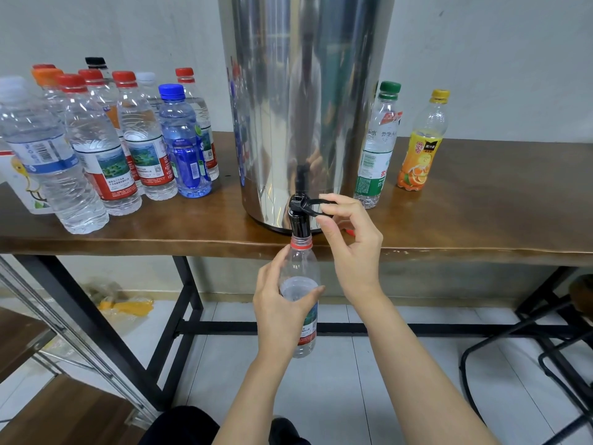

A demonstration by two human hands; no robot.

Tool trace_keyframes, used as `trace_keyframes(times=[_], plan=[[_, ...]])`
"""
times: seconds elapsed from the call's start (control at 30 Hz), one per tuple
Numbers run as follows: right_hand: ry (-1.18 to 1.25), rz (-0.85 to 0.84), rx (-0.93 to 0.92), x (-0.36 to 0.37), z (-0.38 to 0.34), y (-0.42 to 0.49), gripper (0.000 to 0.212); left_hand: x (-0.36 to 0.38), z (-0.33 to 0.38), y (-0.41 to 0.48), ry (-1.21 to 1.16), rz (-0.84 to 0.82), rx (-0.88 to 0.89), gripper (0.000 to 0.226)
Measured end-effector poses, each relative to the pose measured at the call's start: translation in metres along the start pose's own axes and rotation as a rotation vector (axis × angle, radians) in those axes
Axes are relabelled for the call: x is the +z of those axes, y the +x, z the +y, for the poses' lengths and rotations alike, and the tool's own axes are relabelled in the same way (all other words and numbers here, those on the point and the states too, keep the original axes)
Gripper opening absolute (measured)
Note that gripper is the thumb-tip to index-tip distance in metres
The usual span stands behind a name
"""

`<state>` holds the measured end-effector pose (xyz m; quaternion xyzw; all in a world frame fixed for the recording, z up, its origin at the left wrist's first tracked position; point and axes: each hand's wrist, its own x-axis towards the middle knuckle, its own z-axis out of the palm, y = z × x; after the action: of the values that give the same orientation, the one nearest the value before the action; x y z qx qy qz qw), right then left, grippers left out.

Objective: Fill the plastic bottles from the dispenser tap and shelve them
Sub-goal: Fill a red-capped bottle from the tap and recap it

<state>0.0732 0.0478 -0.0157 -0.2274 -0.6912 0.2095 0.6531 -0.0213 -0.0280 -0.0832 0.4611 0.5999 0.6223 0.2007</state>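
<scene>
Bottle (301, 268) is uncapped, held upright with its mouth right under the black tap (300, 223), just below the table's front edge. Left hand (280, 305) is wrapped round its middle, thumb across the front. Right hand (351, 252) sits above it, thumb and forefinger pinching the tap lever (313, 205), other fingers loosely curled. Looks like a water line partway up the bottle, but I can't say for sure.

Tucked just behind the right hand there's a red cap (349, 232) on the table (481, 226). The steel dispenser (305, 107) rises straight behind both hands. Past the right hand stand a green-capped bottle (378, 146) and an orange juice bottle (422, 146), not touching each other. Well off to the left hand's side there's a tight cluster of capped bottles (122, 146).

Below the hands it's open floor (337, 380), with the table's black frame (189, 293) left of the left hand and a stool (529, 348) off to the right.
</scene>
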Motion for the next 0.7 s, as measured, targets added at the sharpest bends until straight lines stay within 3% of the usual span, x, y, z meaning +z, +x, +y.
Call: trace_keyframes(times=[0.7], plan=[[0.011,0.002,0.017,0.0004,-0.0016,-0.0006,0.010,-0.0003,0.0015,-0.0008,0.014,0.004,-0.012,0.087]])
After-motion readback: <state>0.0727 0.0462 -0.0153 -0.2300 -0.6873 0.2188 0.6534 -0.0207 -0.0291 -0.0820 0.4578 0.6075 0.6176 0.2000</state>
